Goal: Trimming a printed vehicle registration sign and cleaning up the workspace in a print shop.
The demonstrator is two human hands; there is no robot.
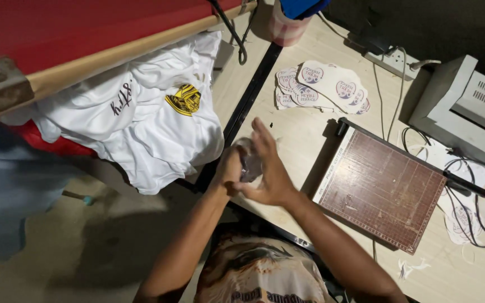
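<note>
While both hands meet at the centre of the frame, a small clear, crumpled piece of plastic (249, 163) sits pressed between them, just over the near edge of the pale wooden desk (298, 134). The left hand (229, 168) is curled shut, its grip closed on the left side of the plastic. The right hand (270, 168) lies against the other side with its fingers (262, 134) stretched flat and pointing toward the top of the frame, so its grip is open, the palm pressing rather than clasping. What the plastic piece is cannot be told; it is blurred.

Right of the hands a brown paper cutter (380, 191) with a gridded board rests on the desk, its black handle (467, 185) at the right edge. Above it, in the upper middle, a loose pile of round printed stickers (324, 87) is spread out. A grey machine (467, 112) stands at the upper right, with black cables (461, 207) looping below it and a white power strip (391, 59) near the top. Left of the hands a heap of white shirts (141, 118), one bearing a yellow emblem (184, 99), lies beneath a red-topped wooden frame (85, 33) in the upper left.
</note>
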